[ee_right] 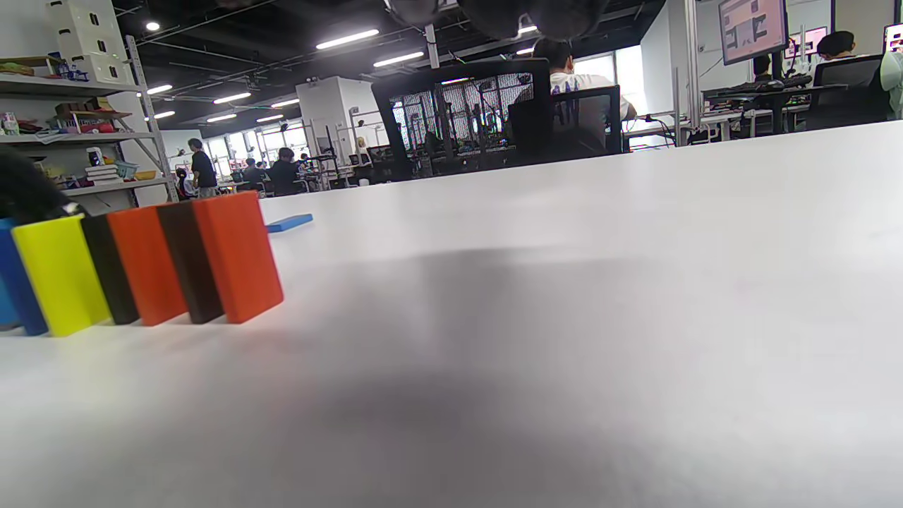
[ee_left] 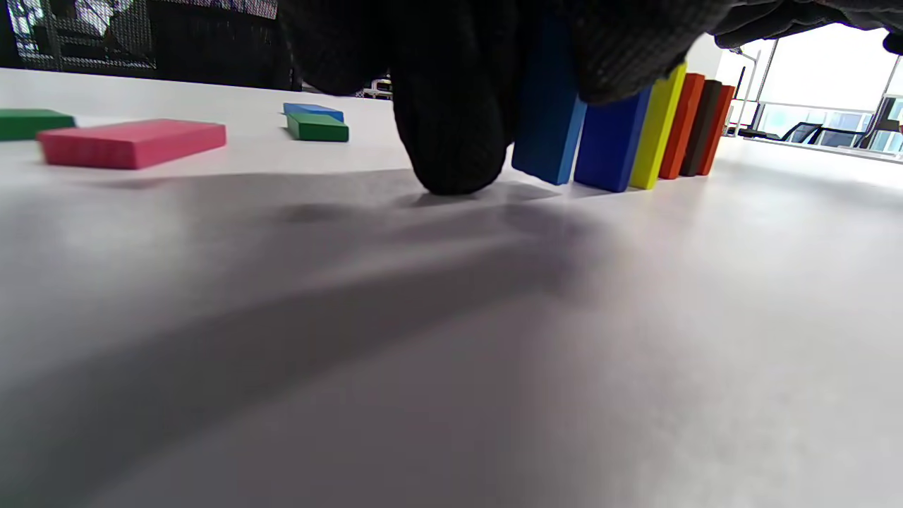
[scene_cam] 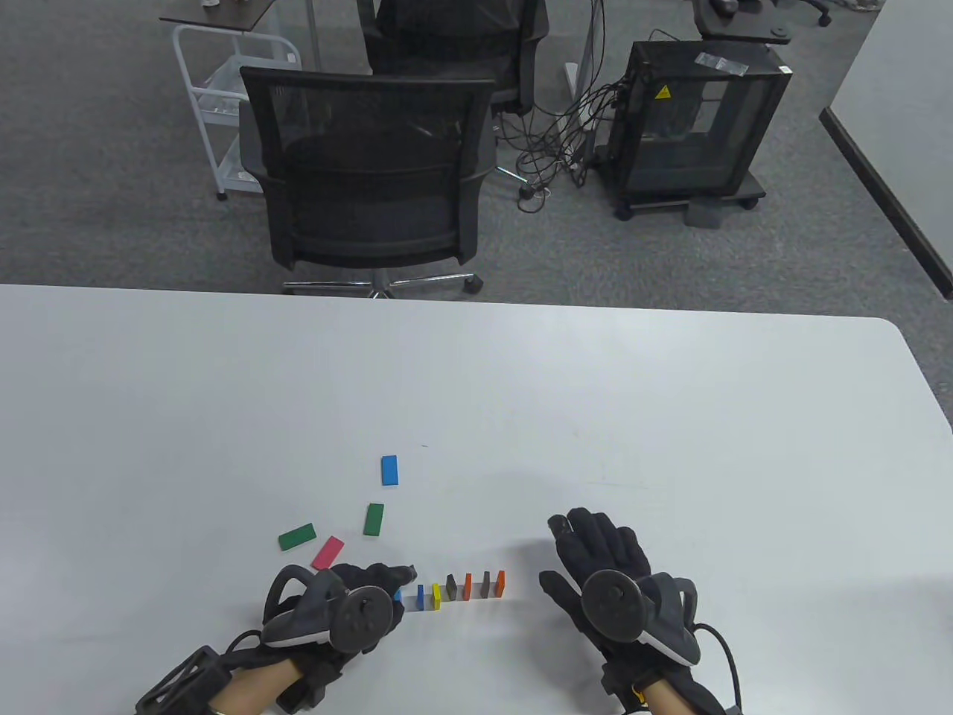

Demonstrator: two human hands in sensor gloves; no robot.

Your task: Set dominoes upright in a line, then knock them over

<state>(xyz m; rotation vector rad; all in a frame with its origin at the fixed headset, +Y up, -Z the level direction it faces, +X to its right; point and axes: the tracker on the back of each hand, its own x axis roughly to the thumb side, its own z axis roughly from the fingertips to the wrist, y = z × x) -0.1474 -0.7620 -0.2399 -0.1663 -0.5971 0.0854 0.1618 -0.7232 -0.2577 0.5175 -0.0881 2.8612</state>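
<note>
Seven dominoes [scene_cam: 454, 590] upright; four loose dominoes [scene_cam: 342, 521] flat on table [scene_cam: 670, 417]. Left hand [scene_cam: 357, 596] pinching light-blue domino [ee_left: 547, 141]; right hand [scene_cam: 603, 566] relaxed, empty. Toppling pending.

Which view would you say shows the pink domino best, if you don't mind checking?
The left wrist view: the pink domino lies flat, large and unobstructed at the left. The table view shows it small, just beyond the left hand. The right wrist view does not show it.

Upright domino row [scene_cam: 456, 590] between hands — flat dominoes [scene_cam: 327, 552] behind-left.
</note>
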